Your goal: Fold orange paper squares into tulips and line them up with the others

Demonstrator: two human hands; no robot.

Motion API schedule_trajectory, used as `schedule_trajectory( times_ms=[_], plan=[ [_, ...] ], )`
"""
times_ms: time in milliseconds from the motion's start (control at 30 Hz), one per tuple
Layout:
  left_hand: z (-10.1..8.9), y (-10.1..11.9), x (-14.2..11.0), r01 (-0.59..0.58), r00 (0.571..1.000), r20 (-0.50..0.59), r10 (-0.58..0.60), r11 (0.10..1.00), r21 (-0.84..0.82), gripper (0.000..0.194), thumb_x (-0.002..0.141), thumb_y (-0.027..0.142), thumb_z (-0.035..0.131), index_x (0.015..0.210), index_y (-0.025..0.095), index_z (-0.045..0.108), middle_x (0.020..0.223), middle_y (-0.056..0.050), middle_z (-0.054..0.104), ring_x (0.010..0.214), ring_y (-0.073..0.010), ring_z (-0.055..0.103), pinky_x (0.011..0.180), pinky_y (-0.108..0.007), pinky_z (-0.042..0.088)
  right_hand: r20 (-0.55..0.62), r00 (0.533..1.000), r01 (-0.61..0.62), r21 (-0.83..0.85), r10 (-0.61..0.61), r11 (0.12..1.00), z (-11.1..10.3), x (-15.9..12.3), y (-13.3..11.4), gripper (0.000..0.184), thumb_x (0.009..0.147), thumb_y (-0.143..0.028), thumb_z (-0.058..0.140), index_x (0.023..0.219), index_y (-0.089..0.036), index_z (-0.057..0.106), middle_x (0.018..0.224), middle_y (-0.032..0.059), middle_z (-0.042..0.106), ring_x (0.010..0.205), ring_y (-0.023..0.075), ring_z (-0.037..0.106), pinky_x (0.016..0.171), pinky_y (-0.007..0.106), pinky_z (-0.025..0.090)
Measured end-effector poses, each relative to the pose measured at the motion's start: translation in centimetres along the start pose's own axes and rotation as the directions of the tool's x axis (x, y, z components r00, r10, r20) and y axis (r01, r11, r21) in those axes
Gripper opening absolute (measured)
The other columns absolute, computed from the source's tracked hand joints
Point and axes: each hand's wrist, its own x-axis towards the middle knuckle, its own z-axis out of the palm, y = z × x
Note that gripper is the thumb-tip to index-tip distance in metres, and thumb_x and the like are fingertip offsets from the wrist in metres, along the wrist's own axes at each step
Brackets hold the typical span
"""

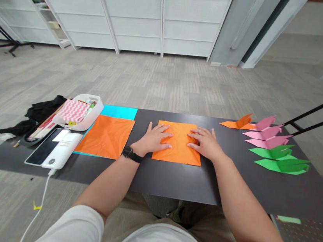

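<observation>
In the head view a square sheet of orange paper (178,144) lies flat on the dark table in front of me. My left hand (157,137) rests on its left side with the fingers stretched out. On the right side of the sheet lies my right hand (202,142), its fingers also spread, with a dark ring on one of them. Faint creases show on the paper between the two hands. Neither hand grips anything.
Left are orange sheets (108,138) over blue paper (121,112), a phone (43,145), a white power bank (63,150) with a cable, and a white box (96,109). Right stand folded paper birds: orange (239,122), pink (266,140) and green (282,165). The table (171,181) is narrow.
</observation>
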Motion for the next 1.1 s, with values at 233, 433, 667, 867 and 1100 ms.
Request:
schedule_trajectory(
  times_ms=[233,433,667,867,1100],
  plan=[
    [0.3,-0.8,0.1,0.038,0.999,-0.025,-0.038,0.999,0.003,0.081,0.088,0.068,0.076,0.157,0.033,0.053,0.171,-0.01,0.046,0.159,-0.0389,0.039,0.133,-0.075,0.002,0.03,0.999,-0.026,-0.023,0.027,0.999,-0.4,0.1,0.7,0.057,0.087,-0.054,0.083,0.141,-0.041,0.071,0.159,0.0061,0.06,0.156,0.0458,0.039,0.124,0.086,-0.002],
    [-0.4,-0.6,0.1,0.01,0.999,0.051,-0.011,1.0,0.022,0.084,0.088,0.076,0.069,0.155,0.027,0.055,0.177,-0.01,0.035,0.164,-0.0361,0.029,0.136,-0.067,0.004,0.119,0.992,-0.023,-0.136,0.039,0.99,-1.0,0.1,0.2,0.061,0.093,-0.062,0.072,0.149,-0.039,0.065,0.164,0.0068,0.055,0.157,0.0454,0.037,0.124,0.086,0.006],
    [-0.7,-0.4,-0.1,0.05,0.996,0.074,-0.05,0.999,-0.006,0.093,0.088,0.079,0.067,0.164,0.03,0.044,0.176,-0.01,0.037,0.163,-0.0375,0.031,0.132,-0.075,-0.005,0.103,0.994,-0.026,-0.127,0.04,0.992,-1.5,-0.1,0.0,0.051,0.101,-0.057,0.06,0.148,-0.038,0.067,0.163,0.0067,0.056,0.157,0.0429,0.04,0.124,0.085,0.011],
    [-0.4,-0.9,-0.1,0.04,0.996,0.077,-0.04,0.999,-0.007,0.091,0.087,0.08,0.068,0.162,0.033,0.048,0.176,-0.009,0.036,0.164,-0.0382,0.03,0.13,-0.075,-0.012,0.088,0.995,-0.04,-0.138,0.053,0.99,-1.3,0.0,0.6,0.048,0.099,-0.053,0.065,0.145,-0.038,0.069,0.164,0.0056,0.056,0.157,0.0441,0.04,0.123,0.087,0.008],
    [-0.9,-2.2,-0.2,0.031,0.991,0.131,-0.028,0.999,-0.022,0.107,0.079,0.077,0.079,0.167,0.03,0.042,0.178,-0.013,0.03,0.166,-0.0413,0.023,0.132,-0.073,-0.003,0.08,0.995,-0.044,-0.146,0.056,0.988,-1.0,0.1,0.9,0.05,0.098,-0.056,0.066,0.145,-0.039,0.069,0.163,0.0051,0.057,0.156,0.0444,0.039,0.123,0.088,0.007]
  ],
)
